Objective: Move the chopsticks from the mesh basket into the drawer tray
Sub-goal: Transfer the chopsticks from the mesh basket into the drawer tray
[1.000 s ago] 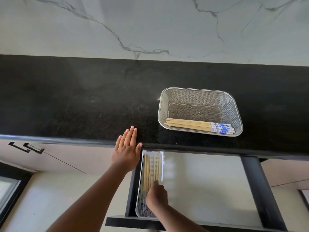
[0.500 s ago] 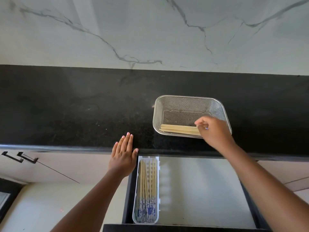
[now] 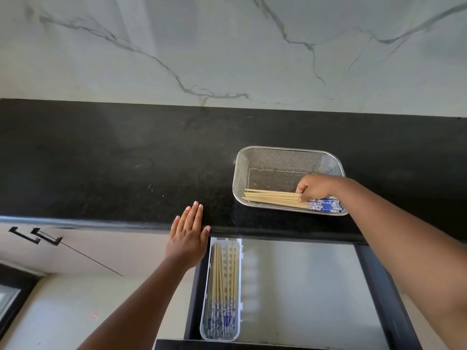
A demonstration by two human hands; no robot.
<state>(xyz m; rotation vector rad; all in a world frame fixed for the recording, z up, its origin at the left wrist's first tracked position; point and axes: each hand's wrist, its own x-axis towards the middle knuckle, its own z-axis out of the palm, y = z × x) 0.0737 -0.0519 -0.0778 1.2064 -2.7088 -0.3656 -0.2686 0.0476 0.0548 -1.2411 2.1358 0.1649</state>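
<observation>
Right hand point(image 3: 314, 189) is down in the mesh basket point(image 3: 289, 154) now, fingers point(image 3: 302, 190) curled over the top of the bamboo chopsticks point(image 3: 275, 199), closing around the bundle just short of its blue-and-white patterned ends. Whether the thumb has got underneath, I can't tell from here. The sticks lie flat along the basket's near wall, pale tips pointing left, and there's a fair handful left.

Left hand point(image 3: 188, 238) is flat on the front edge of the black desk point(image 3: 126, 160), fingers straight and held together, thumb out to the side, just bracing.

Below, the drawer point(image 3: 303, 286) stands open, and the white drawer tray point(image 3: 238, 286) along its left side already holds a row of chopsticks, patterned ends toward the person.

To do this pick-up well, I'd say gather the sticks tight before lifting, so none roll loose against the mesh. Grip near the middle rather than out at the patterned end, or the long tips will droop and fan apart. Lift clear of the basket rim, then turn the bundle so it runs lengthwise with the tray and its pattern matches the ones already laid there. It's a narrow tray, so lower it in straight.
</observation>
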